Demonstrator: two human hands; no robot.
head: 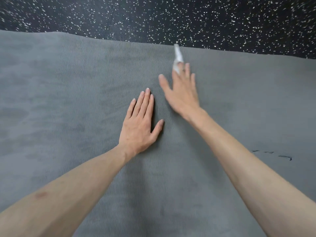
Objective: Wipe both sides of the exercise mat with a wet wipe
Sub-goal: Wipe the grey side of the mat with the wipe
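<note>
Grey mat [68, 100]; blurred right hand [182, 93] half hides wipe [177, 57].

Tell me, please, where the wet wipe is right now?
In the head view, the wet wipe sits under the right hand's fingertips, right of centre near the grey exercise mat's far edge, just short of the speckled black floor.

We see two bare forearms reaching in from the bottom edge, with no sleeves, watch or bracelet on them. Our left hand [138, 127] has slim fingers with short, pale, unpainted nails and no rings. Our right hand [182, 90] is blurred, so we cannot make out its nails.
</note>
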